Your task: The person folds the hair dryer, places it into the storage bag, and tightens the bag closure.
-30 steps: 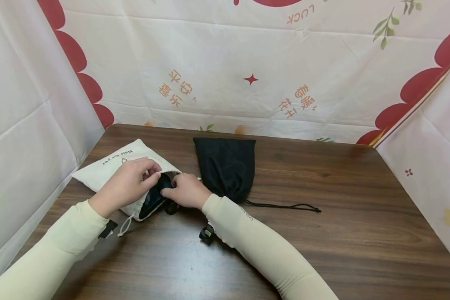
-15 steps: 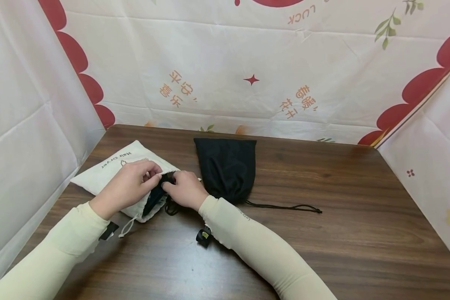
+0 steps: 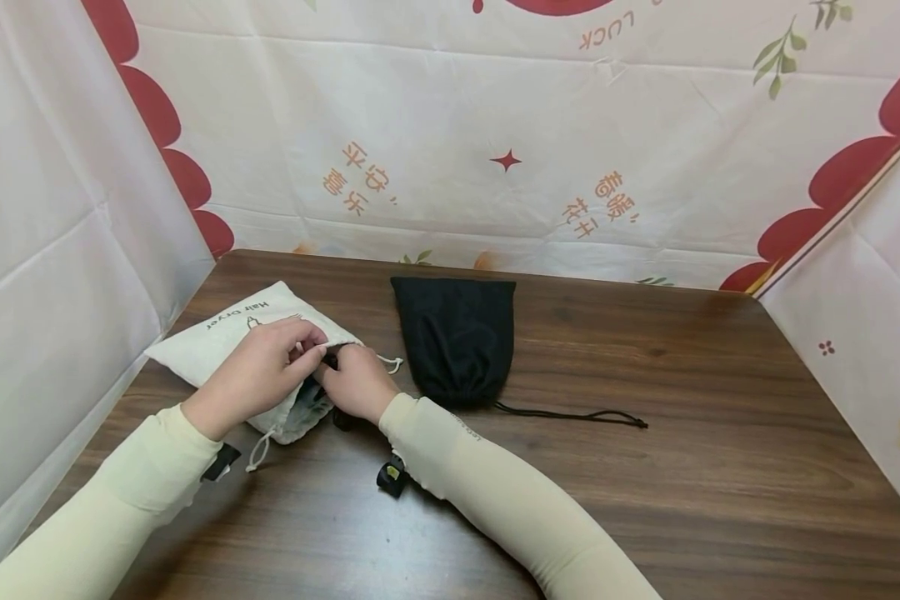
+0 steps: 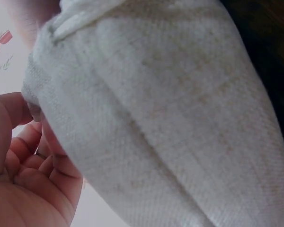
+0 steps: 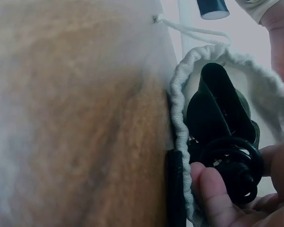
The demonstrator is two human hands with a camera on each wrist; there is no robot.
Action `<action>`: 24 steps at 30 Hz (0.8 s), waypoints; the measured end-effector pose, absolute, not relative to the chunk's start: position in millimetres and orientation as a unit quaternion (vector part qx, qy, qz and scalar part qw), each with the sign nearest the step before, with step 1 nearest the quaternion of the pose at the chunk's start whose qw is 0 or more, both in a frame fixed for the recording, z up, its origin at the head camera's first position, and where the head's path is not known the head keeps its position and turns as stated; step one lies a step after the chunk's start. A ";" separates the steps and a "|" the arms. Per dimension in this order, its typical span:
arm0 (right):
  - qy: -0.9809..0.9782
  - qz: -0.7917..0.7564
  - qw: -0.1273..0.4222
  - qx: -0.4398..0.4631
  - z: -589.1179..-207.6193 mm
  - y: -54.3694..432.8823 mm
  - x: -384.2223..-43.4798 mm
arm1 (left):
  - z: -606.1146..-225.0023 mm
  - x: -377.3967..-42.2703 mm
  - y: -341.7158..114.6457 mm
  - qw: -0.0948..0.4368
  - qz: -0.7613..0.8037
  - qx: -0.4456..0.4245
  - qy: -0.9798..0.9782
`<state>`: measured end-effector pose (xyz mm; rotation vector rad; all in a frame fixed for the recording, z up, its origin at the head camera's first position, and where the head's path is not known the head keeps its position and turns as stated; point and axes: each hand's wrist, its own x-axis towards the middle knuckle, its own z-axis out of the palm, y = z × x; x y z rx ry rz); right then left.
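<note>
A white drawstring bag (image 3: 210,337), printed "Hair Dryer", lies at the table's left with its mouth facing me. My left hand (image 3: 262,367) pinches the upper rim of that mouth between thumb and fingers; cloth fills most of the left wrist view. My right hand (image 3: 360,382) reaches into the opening, its fingertips hidden in the head view. In the right wrist view its thumb and fingers grip a coiled black cord (image 5: 239,165). Behind the coil, inside the bag, sits a black hair dryer (image 5: 217,101) with a flat nozzle. The bag's gathered rim (image 5: 180,113) surrounds both.
Right of the white bag lies a black drawstring pouch (image 3: 457,337), its cord (image 3: 570,412) trailing rightward over the brown wooden table (image 3: 682,467). White string ends (image 3: 258,450) hang from the bag's mouth. Patterned white cloth (image 3: 450,125) encloses the back and sides.
My right hand has moved left and further into the bag's mouth. Less of the dark contents shows from above. My left hand has stayed at the rim.
</note>
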<state>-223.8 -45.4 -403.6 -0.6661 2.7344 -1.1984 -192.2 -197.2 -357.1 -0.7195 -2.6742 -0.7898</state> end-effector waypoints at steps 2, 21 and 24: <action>0.894 -0.391 0.044 -0.216 -404.5 -46.8 -224.8 | -357.3 -192.0 -197.5 0.130 -0.272 -0.246 -0.921; 0.911 -0.305 0.048 -0.273 -399.5 -35.1 -223.0 | -361.9 -186.8 -206.0 0.128 -0.274 -0.234 -0.924; 0.914 -0.284 0.039 -0.287 -394.0 -22.8 -222.2 | -361.2 -182.5 -210.4 0.130 -0.269 -0.227 -0.927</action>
